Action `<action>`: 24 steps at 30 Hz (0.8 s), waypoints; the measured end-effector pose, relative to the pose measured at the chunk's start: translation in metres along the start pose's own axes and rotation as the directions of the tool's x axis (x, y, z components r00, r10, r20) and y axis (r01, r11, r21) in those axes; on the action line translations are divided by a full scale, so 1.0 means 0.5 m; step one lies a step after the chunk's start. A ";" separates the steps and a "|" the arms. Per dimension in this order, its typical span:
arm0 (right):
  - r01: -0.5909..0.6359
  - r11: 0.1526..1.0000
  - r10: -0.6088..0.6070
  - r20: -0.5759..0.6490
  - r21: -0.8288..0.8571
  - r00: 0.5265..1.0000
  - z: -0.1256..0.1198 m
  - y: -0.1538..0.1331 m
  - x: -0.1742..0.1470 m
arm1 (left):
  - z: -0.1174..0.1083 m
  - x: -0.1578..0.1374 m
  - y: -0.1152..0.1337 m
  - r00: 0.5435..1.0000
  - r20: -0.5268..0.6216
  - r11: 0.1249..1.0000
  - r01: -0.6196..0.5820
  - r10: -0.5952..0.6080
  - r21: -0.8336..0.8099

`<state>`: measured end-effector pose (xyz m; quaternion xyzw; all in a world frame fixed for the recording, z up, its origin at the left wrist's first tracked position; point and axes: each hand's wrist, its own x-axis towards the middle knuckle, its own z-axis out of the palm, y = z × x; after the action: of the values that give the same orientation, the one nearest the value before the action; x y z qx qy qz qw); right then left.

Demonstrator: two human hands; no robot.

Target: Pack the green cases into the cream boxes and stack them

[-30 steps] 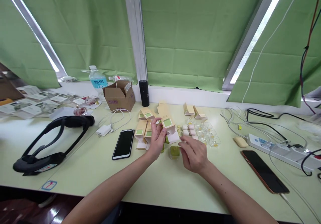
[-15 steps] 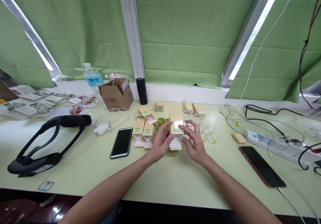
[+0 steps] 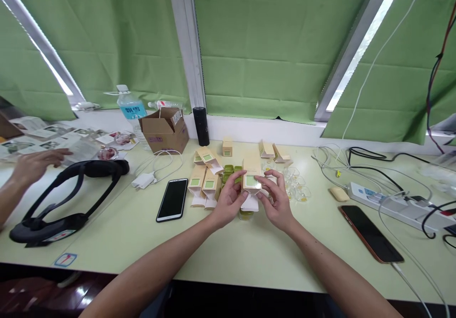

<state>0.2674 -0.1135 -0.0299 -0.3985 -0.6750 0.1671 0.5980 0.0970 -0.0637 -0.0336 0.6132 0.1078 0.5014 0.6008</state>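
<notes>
Pinching the carton point(image 3: 251, 183), I steady it two-handed, my right hand point(image 3: 278, 201) having joined my left hand point(image 3: 228, 201); a co-worker's hand point(image 3: 37, 164) now appears far left.

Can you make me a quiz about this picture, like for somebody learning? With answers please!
1. True or false: the left hand and right hand both touch the same small box.
2. Which is nearest the black cylinder?
A: power strip
B: brown box
C: charger
3. How many phones lie on the table?

Key:
1. True
2. B
3. Two
</notes>
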 end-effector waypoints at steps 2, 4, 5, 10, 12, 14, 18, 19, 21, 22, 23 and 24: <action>-0.023 1.000 0.023 -0.007 0.021 1.000 0.002 -0.001 -0.001 | 0.001 0.001 0.000 1.000 -0.021 1.000 -0.002 0.002 0.008; -0.043 0.998 0.044 -0.015 0.036 0.999 0.004 -0.002 -0.001 | 0.002 0.002 -0.002 0.999 -0.037 1.000 -0.001 0.001 0.017; -0.053 0.998 0.054 -0.020 0.043 0.998 0.005 -0.001 -0.001 | 0.002 0.002 -0.003 0.999 -0.043 1.000 -0.002 0.003 0.020; -0.090 0.993 0.093 -0.039 0.073 0.995 0.008 0.003 -0.002 | 0.003 0.003 -0.010 0.998 -0.057 1.000 0.001 0.000 0.015; -0.090 0.994 0.093 -0.051 0.069 0.994 0.009 0.005 -0.002 | 0.003 0.002 -0.011 0.998 -0.061 1.000 0.011 -0.010 0.009; -0.080 0.995 0.084 -0.064 0.053 0.994 0.009 0.006 -0.002 | 0.004 0.002 -0.012 0.998 -0.064 1.000 0.022 -0.022 0.007; -0.070 0.997 0.071 -0.078 0.016 0.994 0.010 0.004 -0.002 | 0.004 0.002 -0.013 0.997 -0.069 0.999 0.038 -0.037 0.010; -0.073 0.997 0.073 -0.083 0.012 0.994 0.010 0.003 -0.002 | 0.005 0.002 -0.013 0.997 -0.070 0.999 0.039 -0.038 0.013; -0.083 0.996 0.084 -0.087 0.012 0.993 0.011 0.002 -0.002 | 0.005 0.002 -0.013 0.996 -0.072 0.999 0.044 -0.043 0.021; -0.086 0.996 0.087 -0.089 0.015 0.992 0.011 0.002 -0.002 | 0.005 0.002 -0.013 0.996 -0.072 0.999 0.046 -0.045 0.023; -0.087 0.996 0.089 -0.090 0.019 0.992 0.011 0.002 -0.002 | 0.004 0.001 -0.012 0.997 -0.070 0.999 0.047 -0.046 0.022; -0.088 0.996 0.090 -0.090 0.025 0.992 0.011 0.002 -0.002 | 0.003 0.001 -0.010 0.997 -0.064 0.999 0.050 -0.048 0.017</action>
<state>0.2626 -0.1123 -0.0325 -0.4291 -0.6269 0.1825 0.6242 0.1006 -0.0630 -0.0371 0.5997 0.1465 0.5048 0.6035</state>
